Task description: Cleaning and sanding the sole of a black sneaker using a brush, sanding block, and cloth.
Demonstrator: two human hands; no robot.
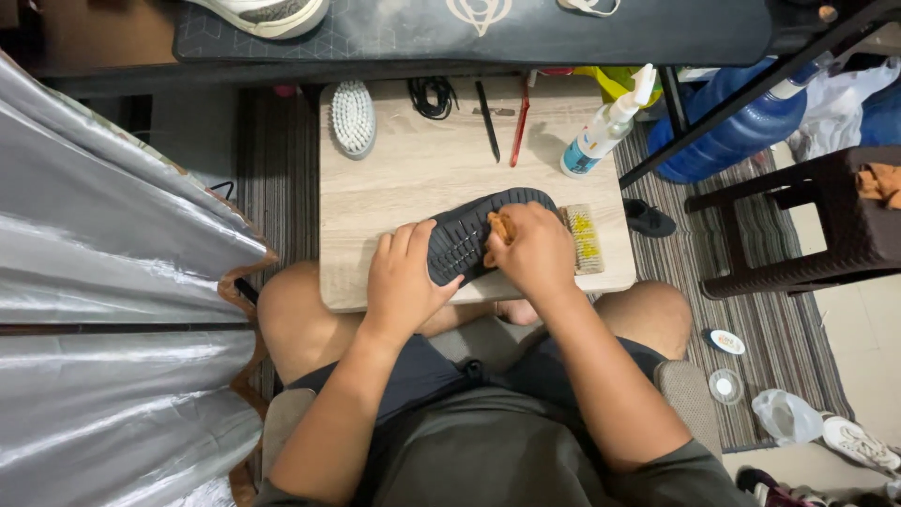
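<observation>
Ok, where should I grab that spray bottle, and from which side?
Grip the spray bottle around its clear body, coming from the near left over bare board. It leans with the nozzle toward the far right, where a black frame bar crowds it.

On a small wooden table (413, 178) over the person's knees, a dark shoe (469, 230) lies sole up. The left hand (404, 277) grips its heel end, while the right hand (535, 249) presses an orange cloth (499, 228) against the sole. A yellow-bristled brush (584, 237) lies just beside the right hand. Farther back lie a white brush (354, 117), a spray bottle (605, 127), a black cord (432, 96) and two thin tools.
</observation>
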